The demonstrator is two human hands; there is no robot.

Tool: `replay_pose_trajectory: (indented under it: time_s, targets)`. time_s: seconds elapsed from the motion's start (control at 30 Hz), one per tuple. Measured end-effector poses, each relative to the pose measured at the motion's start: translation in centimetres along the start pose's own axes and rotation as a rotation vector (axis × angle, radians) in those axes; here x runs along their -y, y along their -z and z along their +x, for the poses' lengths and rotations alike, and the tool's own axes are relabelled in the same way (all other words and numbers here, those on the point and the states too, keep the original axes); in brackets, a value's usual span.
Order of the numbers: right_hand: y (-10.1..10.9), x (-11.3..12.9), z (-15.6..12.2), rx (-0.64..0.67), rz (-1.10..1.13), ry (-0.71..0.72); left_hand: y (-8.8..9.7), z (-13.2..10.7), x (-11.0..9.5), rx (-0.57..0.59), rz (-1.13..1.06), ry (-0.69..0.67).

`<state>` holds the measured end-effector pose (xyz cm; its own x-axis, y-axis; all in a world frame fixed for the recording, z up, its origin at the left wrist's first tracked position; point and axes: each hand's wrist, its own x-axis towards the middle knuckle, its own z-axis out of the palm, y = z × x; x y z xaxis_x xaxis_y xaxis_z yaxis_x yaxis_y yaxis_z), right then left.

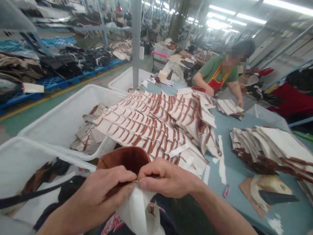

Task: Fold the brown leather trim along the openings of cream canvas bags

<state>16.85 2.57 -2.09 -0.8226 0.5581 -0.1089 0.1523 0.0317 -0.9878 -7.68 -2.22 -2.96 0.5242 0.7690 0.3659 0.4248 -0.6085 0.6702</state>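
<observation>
Close to my body, my left hand [105,187] and my right hand [167,178] meet, thumbs and fingers pinched at the same edge of a brown leather-like piece [111,159]. Its brown side curves up behind my fingers like an open tube. Below my fingertips hangs its off-white side [138,209]. The exact spot being pinched is covered by my fingers. Just beyond my hands, overlapping rows of white pieces with brown edges [151,120] cover much of the table.
White bins [70,98] holding pieces stand to the left, by a metal post [136,42]. On the blue-grey table [220,192] lie a right-hand stack [274,147], paper strips [222,160] and a small pink tool [226,191]. A co-worker [220,71] handles pieces across the table.
</observation>
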Motion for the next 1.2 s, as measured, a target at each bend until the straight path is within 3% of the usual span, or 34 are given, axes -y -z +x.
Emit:
replay_pose_trajectory:
  time_s: [0.1, 0.17, 0.27, 0.4, 0.63, 0.77, 1.0, 1.2]
  targets:
    - [-0.6, 1.0, -0.9, -0.092, -0.429, 0.232, 0.4, -0.1, -1.0, 0.011, -0.006, 0.091]
    - [-0.8, 1.5, -1.2, -0.096, -0.612, 0.296, 0.8, 0.3, -1.6, 0.082, -0.044, 0.132]
    - [-1.0, 2.2, -1.4, -0.093, -0.841, 0.268, 1.3, 1.4, -2.2, 0.181, -0.037, 0.16]
    - [-1.2, 2.7, -1.6, -0.116, -1.009, 0.224, 1.2, 2.1, -2.6, 0.225, 0.062, 0.078]
    - [-0.8, 1.5, -2.7, -0.105, -0.76, 0.286, -0.1, 1.2, -2.9, 0.116, 0.304, -0.142]
    - [-0.6, 1.3, -2.7, -0.14, -0.602, 0.25, -0.4, 0.9, -2.7, 0.11, 0.208, -0.079]
    - [-0.4, 1.4, -1.8, -0.135, -0.39, 0.104, -1.2, 1.6, -3.2, -0.026, 0.211, -0.054]
    - [-0.8, -0.2, -1.4, -0.101, -0.113, 0.117, -0.1, 1.0, -3.2, 0.07, 0.111, 0.11]
